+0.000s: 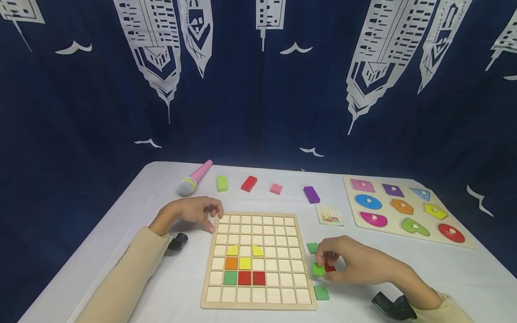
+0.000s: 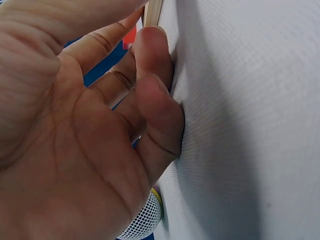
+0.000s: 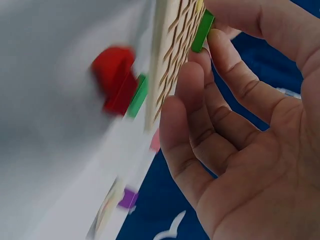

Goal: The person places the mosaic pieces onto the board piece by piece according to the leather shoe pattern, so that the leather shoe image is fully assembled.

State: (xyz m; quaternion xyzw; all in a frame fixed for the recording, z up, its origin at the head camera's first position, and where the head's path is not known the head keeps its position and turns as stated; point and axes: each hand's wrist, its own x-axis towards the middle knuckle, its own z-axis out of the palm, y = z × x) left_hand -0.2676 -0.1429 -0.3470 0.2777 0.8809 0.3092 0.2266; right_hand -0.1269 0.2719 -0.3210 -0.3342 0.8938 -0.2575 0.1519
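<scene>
A wooden grid board (image 1: 258, 306) lies in front of the person, with yellow, orange, green and red tiles in some cells. The left hand (image 1: 196, 210) rests at its far left corner, thumb and fingertips touching the frame; the left wrist view shows loosely bent fingers (image 2: 152, 55) beside the board's edge. To the right of the board, the right hand (image 1: 355, 260) pinches a light green square tile (image 1: 318, 270) between thumb and finger. The right wrist view shows this green tile (image 3: 203, 31) edge-on. Beneath that hand lies a red piece (image 1: 330, 268), partly hidden.
Green tiles (image 1: 322, 293) lie along the board's right side. A small pattern card (image 1: 330, 215) sits beyond them, near a shape puzzle (image 1: 408, 229). Along the back are a pink microphone (image 1: 198, 176) and blocks, including a purple block (image 1: 312, 194) and a red block (image 1: 249, 183).
</scene>
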